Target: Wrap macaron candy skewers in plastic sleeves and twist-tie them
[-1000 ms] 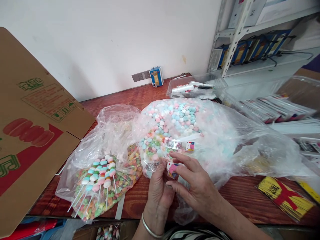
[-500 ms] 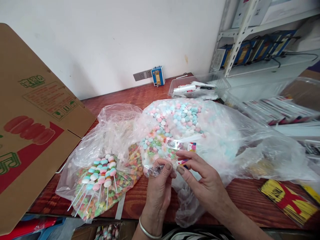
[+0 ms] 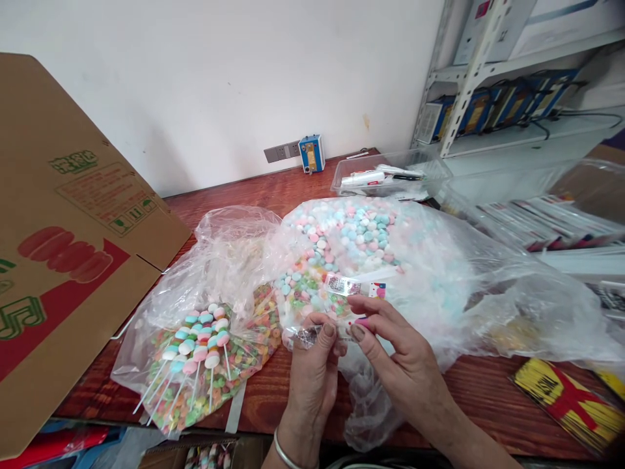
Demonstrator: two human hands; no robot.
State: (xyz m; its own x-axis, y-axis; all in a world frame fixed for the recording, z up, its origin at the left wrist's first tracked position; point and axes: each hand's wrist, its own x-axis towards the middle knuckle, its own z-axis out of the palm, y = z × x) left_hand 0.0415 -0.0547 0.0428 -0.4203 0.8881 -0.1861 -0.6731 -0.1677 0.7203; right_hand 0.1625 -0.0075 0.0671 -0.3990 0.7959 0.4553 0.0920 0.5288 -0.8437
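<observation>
My left hand [image 3: 315,371], with a silver bangle at the wrist, pinches a small clear printed wrapper [image 3: 303,337] between thumb and fingers. My right hand [image 3: 403,355] closes thumb and index finger on the other end of it, where a bit of pink print shows. Whether anything is inside the wrapper is hidden by my fingers. Just beyond the hands another printed wrapper [image 3: 344,284] lies on a big clear bag of pastel candies [image 3: 366,228]. To the left, several marshmallow lollipops [image 3: 200,339] rest on a bag of colourful ring candies [image 3: 266,312].
A cardboard box [image 3: 73,195] stands at the left. At the back are a clear plastic tray [image 3: 390,182] of odds and ends and a small blue device [image 3: 311,154]. Yellow printed packets [image 3: 561,400] lie at the right, below a shelf rack [image 3: 469,85].
My two hands stay close together on the wrapper, and its right end has shifted slightly in my right fingers. The whole view has moved a little; the candies lie as before.
</observation>
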